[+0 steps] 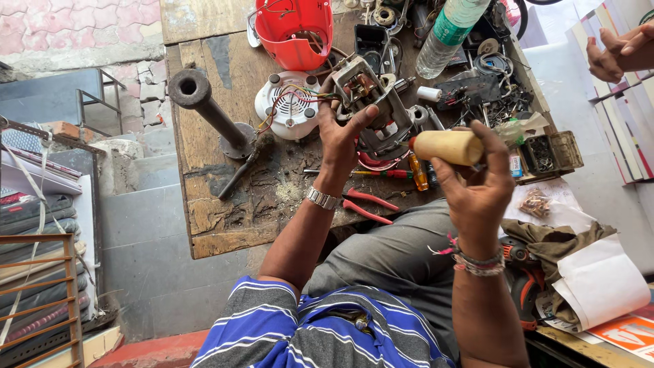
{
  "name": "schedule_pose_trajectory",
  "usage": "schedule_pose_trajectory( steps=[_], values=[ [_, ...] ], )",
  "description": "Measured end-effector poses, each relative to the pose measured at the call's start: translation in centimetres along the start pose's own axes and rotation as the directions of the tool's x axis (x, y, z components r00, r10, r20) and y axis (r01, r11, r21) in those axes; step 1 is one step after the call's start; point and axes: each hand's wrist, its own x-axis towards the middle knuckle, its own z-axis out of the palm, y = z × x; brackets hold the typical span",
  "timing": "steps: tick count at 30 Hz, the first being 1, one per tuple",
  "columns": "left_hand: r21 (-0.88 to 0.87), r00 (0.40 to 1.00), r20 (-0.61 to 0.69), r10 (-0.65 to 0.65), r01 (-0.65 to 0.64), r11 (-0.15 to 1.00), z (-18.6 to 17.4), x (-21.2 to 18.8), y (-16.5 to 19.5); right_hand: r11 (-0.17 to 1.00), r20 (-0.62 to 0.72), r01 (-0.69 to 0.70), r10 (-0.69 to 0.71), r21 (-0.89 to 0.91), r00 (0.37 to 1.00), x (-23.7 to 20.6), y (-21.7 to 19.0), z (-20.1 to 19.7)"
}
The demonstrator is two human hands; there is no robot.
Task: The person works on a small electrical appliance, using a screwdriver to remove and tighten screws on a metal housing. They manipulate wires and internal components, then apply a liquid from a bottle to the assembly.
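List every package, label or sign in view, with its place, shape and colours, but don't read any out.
Plastic bottle: top centre of the bench, lying tilted, clear with a green wrap label.
Printed sheet: bottom right corner, flat, orange and white.
Small tube: right of the right hand, white with blue and red print.
No screens in view.

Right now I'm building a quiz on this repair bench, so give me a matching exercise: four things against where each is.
Things:
1. wooden handle
2. metal switch assembly
3. red pliers
4. red plastic housing

Places:
A. lying on the bench below the left wrist
B. at the bench's far edge
C. gripped in the right hand
D. held by the left hand

Pairs: 1-C, 2-D, 3-A, 4-B
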Motion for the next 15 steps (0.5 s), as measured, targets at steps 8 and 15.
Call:
schedule_pose_trajectory(
  steps=[8, 15],
  values=[
    [0.008, 0.999, -0.037, -0.018, 0.018, 1.000, 0.13, 0.45, -0.31, 0.990, 0.027, 0.064, -0.061, -0.128, 0.998, 0.24, -0.44, 0.93],
    [0.036, 1.000, -0.007, 0.001, -0.001, 0.999, -0.47, 0.52, -0.80, 0.985, 0.035, 0.049, -0.044, -0.166, 0.998, 0.24, -0.13, 0.79]
  ],
)
